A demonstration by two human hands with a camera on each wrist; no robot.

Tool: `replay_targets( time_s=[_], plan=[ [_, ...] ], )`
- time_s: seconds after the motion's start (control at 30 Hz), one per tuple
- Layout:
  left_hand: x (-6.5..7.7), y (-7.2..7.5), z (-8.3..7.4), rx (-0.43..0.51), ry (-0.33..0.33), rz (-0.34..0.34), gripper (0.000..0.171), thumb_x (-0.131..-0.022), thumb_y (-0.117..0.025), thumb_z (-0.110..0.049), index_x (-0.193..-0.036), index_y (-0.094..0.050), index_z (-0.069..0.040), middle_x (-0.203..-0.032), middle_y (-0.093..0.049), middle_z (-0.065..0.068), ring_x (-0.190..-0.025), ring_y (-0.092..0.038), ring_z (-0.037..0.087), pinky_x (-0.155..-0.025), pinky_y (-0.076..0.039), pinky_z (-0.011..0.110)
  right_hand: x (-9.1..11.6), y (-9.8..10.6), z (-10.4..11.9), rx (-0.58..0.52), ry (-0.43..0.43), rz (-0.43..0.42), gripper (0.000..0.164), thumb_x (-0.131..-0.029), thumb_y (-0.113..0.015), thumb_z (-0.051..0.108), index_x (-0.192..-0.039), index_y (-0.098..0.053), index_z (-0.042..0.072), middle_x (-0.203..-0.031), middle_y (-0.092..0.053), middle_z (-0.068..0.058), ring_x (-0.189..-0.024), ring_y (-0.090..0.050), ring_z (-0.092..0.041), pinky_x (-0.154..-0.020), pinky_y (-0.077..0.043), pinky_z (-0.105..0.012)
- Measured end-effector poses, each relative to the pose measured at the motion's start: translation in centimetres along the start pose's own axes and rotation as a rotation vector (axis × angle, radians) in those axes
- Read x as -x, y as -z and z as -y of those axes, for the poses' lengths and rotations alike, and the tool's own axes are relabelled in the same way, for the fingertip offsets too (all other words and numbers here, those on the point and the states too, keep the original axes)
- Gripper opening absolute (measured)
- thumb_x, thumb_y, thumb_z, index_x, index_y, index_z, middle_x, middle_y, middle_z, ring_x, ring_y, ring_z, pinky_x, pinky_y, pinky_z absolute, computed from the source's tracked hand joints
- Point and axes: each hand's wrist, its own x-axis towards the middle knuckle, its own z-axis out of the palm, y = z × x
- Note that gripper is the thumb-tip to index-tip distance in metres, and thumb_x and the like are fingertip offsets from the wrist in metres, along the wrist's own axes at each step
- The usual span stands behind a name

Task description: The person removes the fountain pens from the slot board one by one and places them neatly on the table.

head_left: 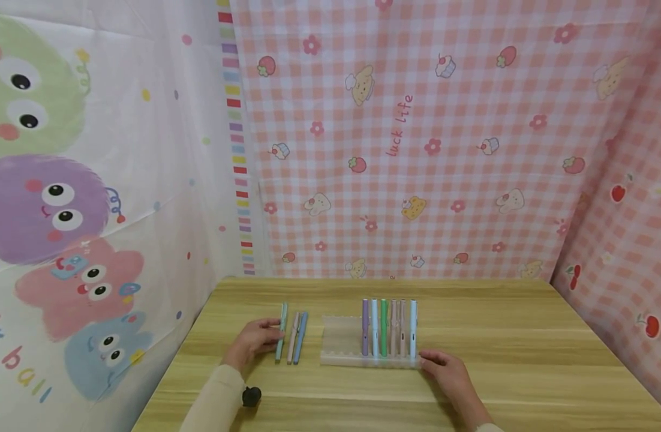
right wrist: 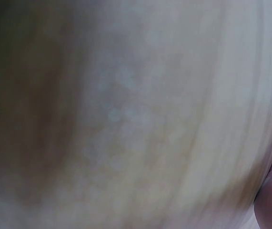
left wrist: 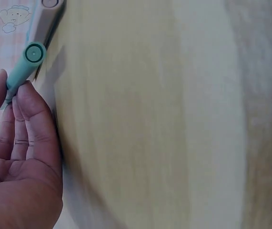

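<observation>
My left hand (head_left: 255,340) pinches a pale green pen (head_left: 281,336) between thumb and fingers at the left of the table. In the left wrist view the pen's round end (left wrist: 34,52) points toward the camera. Just right of it lie a pinkish-beige pen (head_left: 293,339) and a blue pen (head_left: 301,338), side by side. A clear plastic pen stand (head_left: 341,359) holds several pens in a row, among them a purple pen (head_left: 365,327) and a green pen (head_left: 384,327). My right hand (head_left: 446,369) grips the stand's right end with thumb and fingertips.
The wooden table (head_left: 525,360) reaches back to a pink checked cloth (head_left: 417,180). A white cloth (head_left: 163,240) with cartoon figures hangs along the left side. A small black object (head_left: 251,396) sits by the left sleeve (head_left: 217,396).
</observation>
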Motion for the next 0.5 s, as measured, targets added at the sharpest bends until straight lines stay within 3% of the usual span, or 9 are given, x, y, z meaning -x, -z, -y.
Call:
replay_targets(
  time_s=[0.27, 0.5],
  plan=[
    [-0.49, -0.25, 0.27, -0.021, 0.007, -0.015, 0.049, -0.086, -0.072, 0.002, -0.131, -0.055, 0.011, -0.098, -0.068, 0.010, -0.080, -0.062, 0.019, -0.070, -0.055, 0.032, -0.06, -0.04, -0.08, 0.001, -0.002, 0.001, 0.022, -0.091, -0.070, 0.010, -0.110, -0.072, -0.002, -0.109, -0.070, -0.011, -0.096, -0.059, -0.015, -0.080, -0.047, -0.026],
    [-0.07, -0.81, -0.07, -0.074, -0.002, -0.030, 0.045, -0.084, -0.071, 0.004, -0.126, -0.056, 0.014, -0.093, -0.068, 0.009, -0.075, -0.061, 0.015, -0.068, -0.055, 0.030, -0.23, -0.09, -0.22, -0.009, 0.000, 0.001, 0.023, -0.092, -0.070, 0.009, -0.110, -0.072, -0.004, -0.107, -0.071, -0.012, -0.091, -0.061, -0.013, -0.076, -0.049, -0.024]
  ],
)
